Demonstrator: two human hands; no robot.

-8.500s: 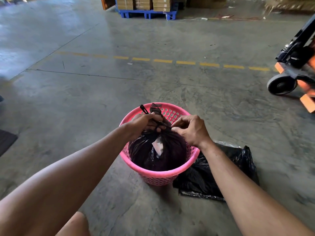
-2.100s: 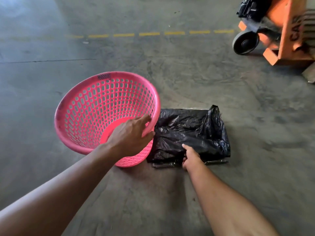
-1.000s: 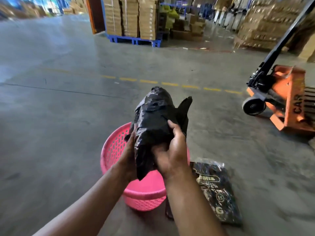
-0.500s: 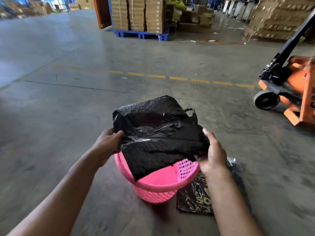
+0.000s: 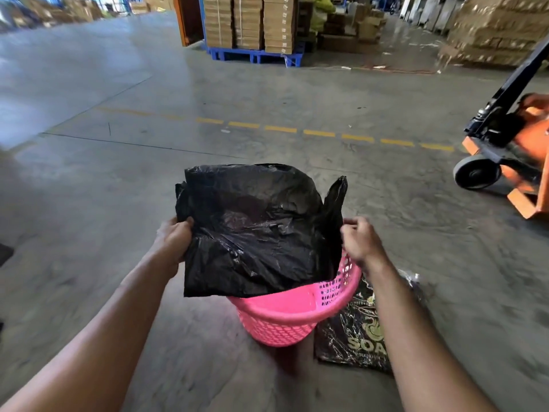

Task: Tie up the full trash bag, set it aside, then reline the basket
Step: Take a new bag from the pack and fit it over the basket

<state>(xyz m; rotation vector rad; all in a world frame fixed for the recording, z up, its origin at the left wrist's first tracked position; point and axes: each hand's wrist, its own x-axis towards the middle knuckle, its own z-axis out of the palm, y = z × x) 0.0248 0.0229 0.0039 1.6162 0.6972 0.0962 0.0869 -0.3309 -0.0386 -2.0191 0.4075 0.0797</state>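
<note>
Both hands are up in front of the person, over the basket. Left hand (image 5: 175,239) is clamped on the left edge of a fresh black trash bag (image 5: 255,230), fingers curled round the plastic and the thumb pressed on top. Right hand (image 5: 358,240) is curled at the bag's right side, close to the upright handle loop (image 5: 337,203) that sticks up there; its fingers are drawn together, but whether they actually pinch the plastic I cannot tell from this angle. Between the two hands the bag is spread wide and partly opened, crumpled and glossy, its lower edge hanging down over the mouth of the pink plastic basket (image 5: 285,319), which stands upright on the concrete floor (image 5: 89,203) directly below. The bag covers most of the basket's opening, leaving the near rim and the right-hand lattice wall showing. Just beside the basket on the right, lying flat on the floor and partly behind the right forearm, is a dark printed packet of bags (image 5: 356,337) with gold lettering. Farther off to the right stands an orange pallet jack (image 5: 505,156) with a black handle and a grey wheel. A dashed yellow line (image 5: 318,133) crosses the floor beyond, and at the back cardboard boxes (image 5: 246,22) are stacked on a blue pallet (image 5: 255,55).
</note>
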